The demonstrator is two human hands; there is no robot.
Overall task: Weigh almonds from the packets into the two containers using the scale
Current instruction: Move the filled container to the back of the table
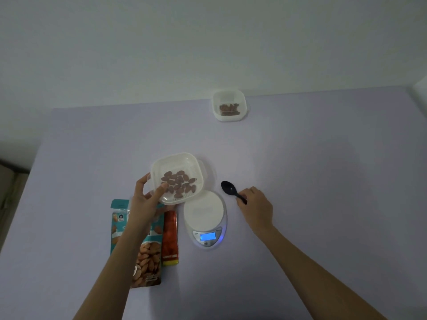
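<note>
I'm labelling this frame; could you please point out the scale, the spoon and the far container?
scale (204,210), head view, on its white platform.
spoon (227,187), head view, on its bowl.
far container (227,118), head view, on its front wall.

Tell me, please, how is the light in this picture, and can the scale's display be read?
Head view: dim, even light, soft shadow behind the held container; the scale display glows blue, digits too blurred to read.
</note>
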